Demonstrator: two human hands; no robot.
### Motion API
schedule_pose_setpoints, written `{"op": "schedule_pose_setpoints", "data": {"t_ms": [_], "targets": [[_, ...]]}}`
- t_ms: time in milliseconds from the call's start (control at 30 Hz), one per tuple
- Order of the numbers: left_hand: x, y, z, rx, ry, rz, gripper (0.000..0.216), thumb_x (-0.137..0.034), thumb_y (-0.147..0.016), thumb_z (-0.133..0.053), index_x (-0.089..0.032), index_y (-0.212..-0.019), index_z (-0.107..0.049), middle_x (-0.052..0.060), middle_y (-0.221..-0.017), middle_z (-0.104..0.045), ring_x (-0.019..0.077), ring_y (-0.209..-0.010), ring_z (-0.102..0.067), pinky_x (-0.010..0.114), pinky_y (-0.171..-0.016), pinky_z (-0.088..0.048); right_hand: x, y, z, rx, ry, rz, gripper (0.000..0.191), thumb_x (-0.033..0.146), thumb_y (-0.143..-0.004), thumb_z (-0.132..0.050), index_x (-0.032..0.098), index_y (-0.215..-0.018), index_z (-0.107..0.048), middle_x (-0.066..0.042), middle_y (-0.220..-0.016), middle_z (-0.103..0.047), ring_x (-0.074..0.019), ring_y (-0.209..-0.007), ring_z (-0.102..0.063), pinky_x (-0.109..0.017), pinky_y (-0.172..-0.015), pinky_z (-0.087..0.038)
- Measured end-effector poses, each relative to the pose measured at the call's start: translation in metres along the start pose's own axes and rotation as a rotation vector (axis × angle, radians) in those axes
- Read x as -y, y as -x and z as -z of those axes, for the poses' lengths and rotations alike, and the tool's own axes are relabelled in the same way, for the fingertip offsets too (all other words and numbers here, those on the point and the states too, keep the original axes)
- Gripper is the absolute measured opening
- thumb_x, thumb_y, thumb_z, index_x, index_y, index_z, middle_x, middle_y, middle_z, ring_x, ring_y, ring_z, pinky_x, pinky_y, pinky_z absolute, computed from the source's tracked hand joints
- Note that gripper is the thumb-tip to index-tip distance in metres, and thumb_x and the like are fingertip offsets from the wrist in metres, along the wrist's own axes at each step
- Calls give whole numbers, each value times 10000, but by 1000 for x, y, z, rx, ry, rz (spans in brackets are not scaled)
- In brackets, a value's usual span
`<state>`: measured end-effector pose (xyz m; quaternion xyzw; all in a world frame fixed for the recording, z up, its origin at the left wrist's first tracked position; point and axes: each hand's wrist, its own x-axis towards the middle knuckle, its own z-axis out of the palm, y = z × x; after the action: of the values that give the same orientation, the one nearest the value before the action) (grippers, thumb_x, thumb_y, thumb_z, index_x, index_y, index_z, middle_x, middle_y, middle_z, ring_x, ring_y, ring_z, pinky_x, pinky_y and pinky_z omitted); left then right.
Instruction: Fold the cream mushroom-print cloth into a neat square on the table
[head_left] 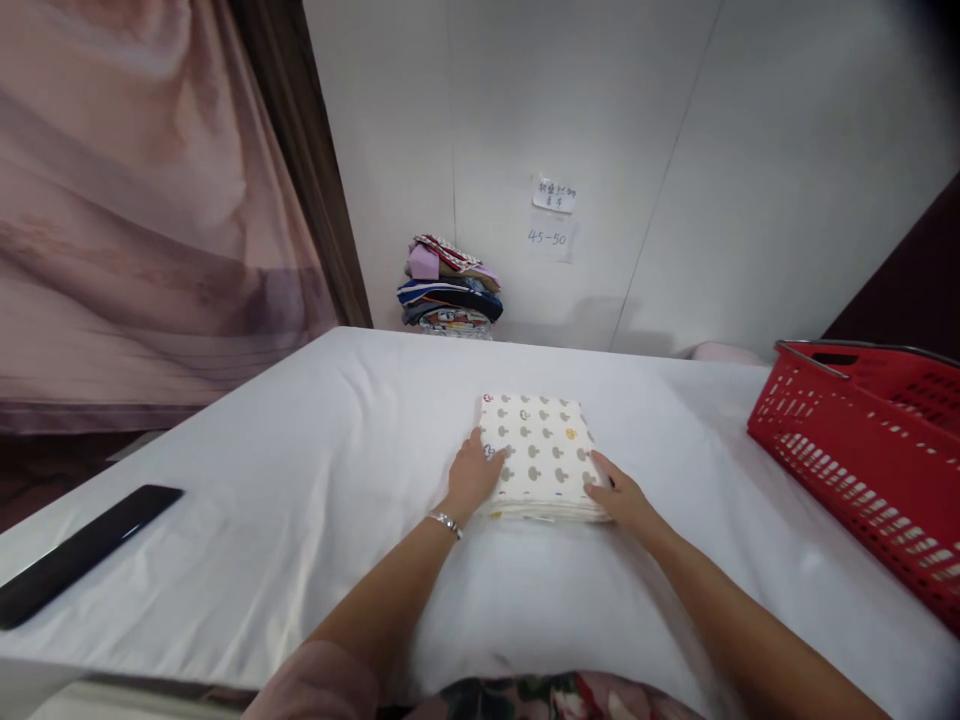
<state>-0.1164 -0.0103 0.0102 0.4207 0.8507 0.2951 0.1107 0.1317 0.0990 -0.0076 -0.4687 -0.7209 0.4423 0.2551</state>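
Note:
A cream folded cloth (536, 440) with a small grey, mushroom-like print and a few coloured figures lies flat, its stacked layers showing along the near edge. My left hand (474, 474) grips its left side, thumb on top and fingers along the edge. On the opposite side my right hand (624, 495) holds the near right corner, its thumb over the top and its other fingers against the side. A silver bracelet circles my left wrist. The undersides of the fingers are partly hidden by the cloth.
A white-covered table (360, 430) carries a dark phone-like slab (82, 555) at the left and a red plastic basket (862, 450) at the right. Folded clothes (450, 290) are stacked beyond the far edge. Handwritten notes (553, 215) hang on the wall; a pink curtain (150, 200) hangs left.

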Motion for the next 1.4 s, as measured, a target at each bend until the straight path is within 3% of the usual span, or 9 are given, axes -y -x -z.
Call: {"op": "schedule_pose_setpoints", "data": {"t_ms": [167,267,467,600,767,900,1000,1100,1400], "targets": [[-21,-17,-12,17,69,-48,671,-429,-815,-529,-124,-1367,-301,197,-1264,-503,287,-1141,-508,364,-905,-403,0,-15,8,-152,-135,-2,716,275,-632,-640,177,-1323,-480,-87,-1195,-619,-266,-1059,-593,-417,-944,-452],[-27,-24,-15,29,107,-28,684,-446,-795,-557,-117,-1353,-336,204,-1251,-512,301,-1135,-512,381,-902,-408,-6,-21,10,-180,-115,39,600,305,-658,-632,189,-1242,-560,-86,-1242,-588,-281,-1127,-549,-457,-987,-407],[-4,-23,-9,102,370,-77,570,-409,-754,-628,-185,-1257,-476,114,-1211,-590,245,-1058,-572,334,-864,-448,-16,3,16,-139,196,156,475,452,-813,-515,215,-1218,-581,-72,-1383,-454,-253,-1273,-408,-439,-1066,-314],[16,-12,0,187,533,-32,483,-342,-750,-635,-203,-1202,-535,63,-1121,-643,189,-899,-629,284,-749,-491,-9,15,17,-188,423,422,413,433,-872,-433,193,-1145,-629,-97,-1398,-426,-265,-1289,-370,-457,-1048,-331],[28,8,10,89,467,-21,333,-339,-766,-612,-199,-1068,-624,32,-959,-672,146,-754,-622,270,-710,-494,18,20,-2,-50,541,712,336,349,-896,-414,219,-1095,-651,-79,-1276,-556,-275,-1274,-384,-499,-1034,-320],[27,28,16,26,420,-280,196,-318,-812,-544,-226,-932,-668,15,-978,-640,130,-790,-602,259,-736,-493,43,20,-23,108,574,797,317,307,-910,-404,238,-1113,-637,-73,-1202,-601,-265,-1191,-459,-484,-994,-351],[26,38,16,44,307,-482,183,-279,-808,-550,-244,-942,-670,19,-1040,-610,149,-917,-580,266,-795,-483,53,17,-34,172,579,829,293,285,-912,-418,237,-1106,-633,-71,-1145,-616,-242,-1085,-513,-439,-950,-385],[26,40,16,64,132,-586,206,-248,-821,-533,-268,-976,-668,17,-1071,-599,163,-988,-555,284,-834,-468,52,14,-41,168,595,795,276,286,-904,-442,241,-1088,-643,-73,-1113,-615,-244,-1015,-521,-425,-897,-405],[28,39,20,38,-13,-598,279,-291,-906,-398,-270,-923,-675,8,-1012,-624,159,-929,-570,269,-742,-457,34,17,-53,72,569,789,284,295,-914,-439,224,-1092,-648,-84,-1087,-602,-242,-985,-501,-411,-871,-400]]}}
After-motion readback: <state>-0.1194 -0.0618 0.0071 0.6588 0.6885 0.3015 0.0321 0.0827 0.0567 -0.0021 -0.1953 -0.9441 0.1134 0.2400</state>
